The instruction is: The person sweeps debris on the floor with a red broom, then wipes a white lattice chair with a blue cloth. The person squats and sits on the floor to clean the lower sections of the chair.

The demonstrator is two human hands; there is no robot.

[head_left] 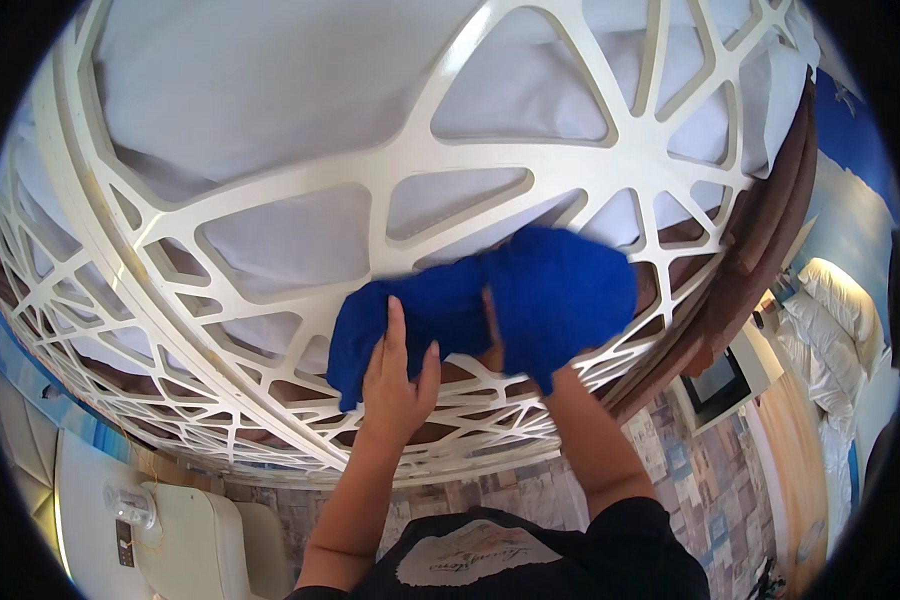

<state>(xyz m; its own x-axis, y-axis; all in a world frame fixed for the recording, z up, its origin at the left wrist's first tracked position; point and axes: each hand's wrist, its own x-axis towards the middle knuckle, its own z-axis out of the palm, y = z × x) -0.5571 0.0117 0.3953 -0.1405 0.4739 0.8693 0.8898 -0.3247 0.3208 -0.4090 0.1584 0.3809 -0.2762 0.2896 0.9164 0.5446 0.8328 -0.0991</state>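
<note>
A bright blue cloth (435,300) lies bunched across the white lattice frame (450,160), its thicker right part puffed up and its left end drooping over the bars. My left hand (400,385) rests against the left part of this cloth, one finger stretched out along it and the thumb held apart; its other fingers are partly hidden. Most of my right hand (494,335) is covered by the cloth's bulky right part, with some fingers showing at a fold as it grips the fabric. Both forearms reach up from the lower edge.
White fabric (270,80) lies behind the curved frame, and brown drapery (760,230) runs along its right side. A pale chair (190,540) stands at lower left near a small transparent container (132,505). White pillows (830,320) lie at right, beyond patterned flooring (710,480).
</note>
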